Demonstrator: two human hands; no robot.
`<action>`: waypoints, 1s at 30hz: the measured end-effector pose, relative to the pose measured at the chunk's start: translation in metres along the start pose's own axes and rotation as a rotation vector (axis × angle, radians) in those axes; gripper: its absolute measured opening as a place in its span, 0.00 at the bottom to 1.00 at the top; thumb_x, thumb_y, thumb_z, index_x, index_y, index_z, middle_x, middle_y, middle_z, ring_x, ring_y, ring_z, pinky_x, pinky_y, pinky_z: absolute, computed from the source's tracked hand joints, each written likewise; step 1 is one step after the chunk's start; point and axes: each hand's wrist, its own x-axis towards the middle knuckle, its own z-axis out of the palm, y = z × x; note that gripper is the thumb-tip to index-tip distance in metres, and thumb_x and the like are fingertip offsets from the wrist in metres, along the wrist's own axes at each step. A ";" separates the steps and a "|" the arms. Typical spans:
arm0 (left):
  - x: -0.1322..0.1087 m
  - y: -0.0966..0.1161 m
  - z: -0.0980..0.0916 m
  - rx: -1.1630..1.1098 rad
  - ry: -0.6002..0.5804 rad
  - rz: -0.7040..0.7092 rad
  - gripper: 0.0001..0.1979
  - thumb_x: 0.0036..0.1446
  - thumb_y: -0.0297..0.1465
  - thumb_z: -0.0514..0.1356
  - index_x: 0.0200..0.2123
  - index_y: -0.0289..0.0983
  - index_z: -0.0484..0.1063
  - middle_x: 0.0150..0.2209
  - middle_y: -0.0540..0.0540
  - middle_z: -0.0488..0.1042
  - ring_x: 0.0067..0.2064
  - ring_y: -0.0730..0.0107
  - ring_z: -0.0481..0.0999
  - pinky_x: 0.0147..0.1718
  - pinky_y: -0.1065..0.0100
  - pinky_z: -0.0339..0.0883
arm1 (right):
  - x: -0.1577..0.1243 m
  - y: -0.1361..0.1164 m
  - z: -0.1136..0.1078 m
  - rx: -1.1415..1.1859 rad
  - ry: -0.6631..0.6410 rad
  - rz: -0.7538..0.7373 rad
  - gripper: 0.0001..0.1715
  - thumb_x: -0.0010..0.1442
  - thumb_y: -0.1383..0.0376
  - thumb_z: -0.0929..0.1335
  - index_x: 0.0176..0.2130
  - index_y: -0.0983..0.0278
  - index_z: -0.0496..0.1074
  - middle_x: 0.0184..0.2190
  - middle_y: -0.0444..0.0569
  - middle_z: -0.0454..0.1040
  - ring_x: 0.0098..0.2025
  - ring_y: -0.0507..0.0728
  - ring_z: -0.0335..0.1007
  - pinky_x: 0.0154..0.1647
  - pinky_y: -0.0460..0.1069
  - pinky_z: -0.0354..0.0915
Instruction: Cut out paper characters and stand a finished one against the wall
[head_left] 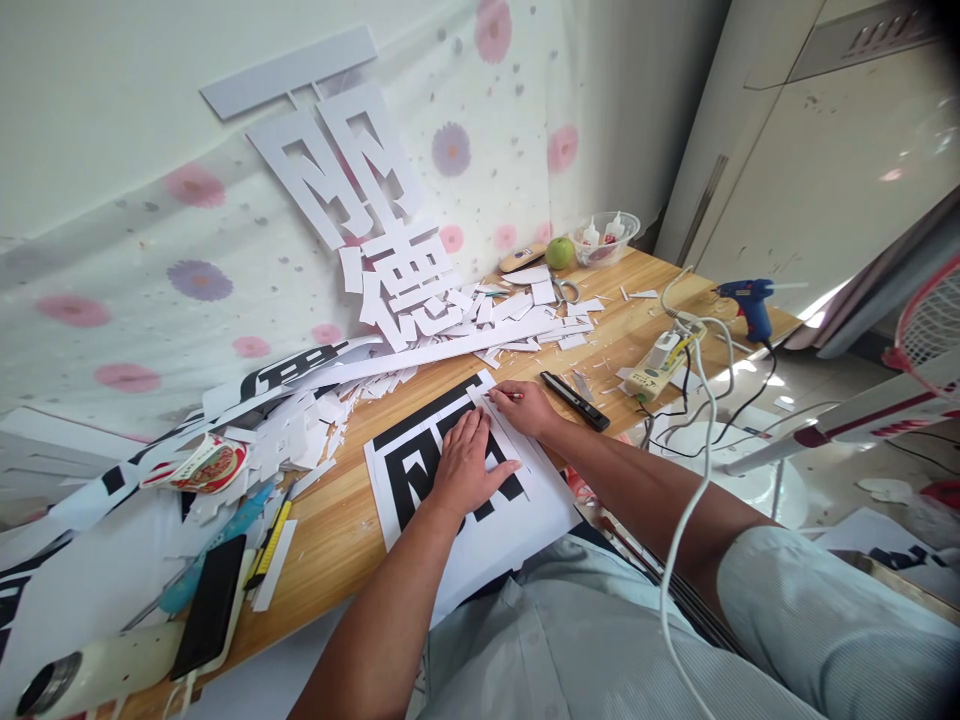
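Observation:
A white sheet (450, 575) printed with a large black character lies at the table's front edge. My left hand (472, 460) rests flat on it, fingers stretched forward and thumb spread to the right. Under its fingers, a narrow white strip (501, 435) runs along the right side of the character. At the sheet's top right corner, my right hand (521, 408) is closed around a thin, reddish pencil-like tool (514, 397), mostly hidden by the fingers. Just right of that hand lies a black utility knife (574, 400) on the wood.
White paper scraps (517, 320) pile along the wall below cut-out characters (405, 285). A power strip (664, 365) and blue glue gun (750, 300) sit right; a white cable (694, 490) hangs across. A phone (210, 605), yellow cutter (270, 540) and bottle (105, 665) lie left.

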 end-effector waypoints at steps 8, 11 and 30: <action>0.000 0.000 0.000 0.008 -0.006 -0.004 0.47 0.68 0.54 0.66 0.79 0.36 0.58 0.80 0.29 0.56 0.80 0.36 0.55 0.75 0.37 0.54 | -0.001 -0.002 -0.001 0.001 -0.006 0.007 0.14 0.70 0.58 0.71 0.43 0.59 0.88 0.40 0.48 0.89 0.42 0.60 0.85 0.47 0.50 0.77; -0.001 0.000 0.000 0.013 -0.001 0.002 0.47 0.68 0.54 0.66 0.79 0.35 0.58 0.80 0.28 0.56 0.80 0.37 0.55 0.75 0.38 0.54 | -0.002 -0.003 -0.002 -0.011 -0.004 -0.001 0.14 0.71 0.58 0.70 0.43 0.59 0.87 0.40 0.48 0.89 0.43 0.60 0.85 0.46 0.51 0.77; -0.001 -0.001 0.000 0.009 0.006 0.004 0.47 0.68 0.55 0.66 0.79 0.35 0.58 0.80 0.29 0.57 0.80 0.36 0.55 0.75 0.37 0.55 | -0.003 -0.003 -0.003 -0.008 0.010 -0.015 0.15 0.71 0.58 0.70 0.41 0.59 0.87 0.39 0.48 0.89 0.42 0.60 0.85 0.45 0.49 0.76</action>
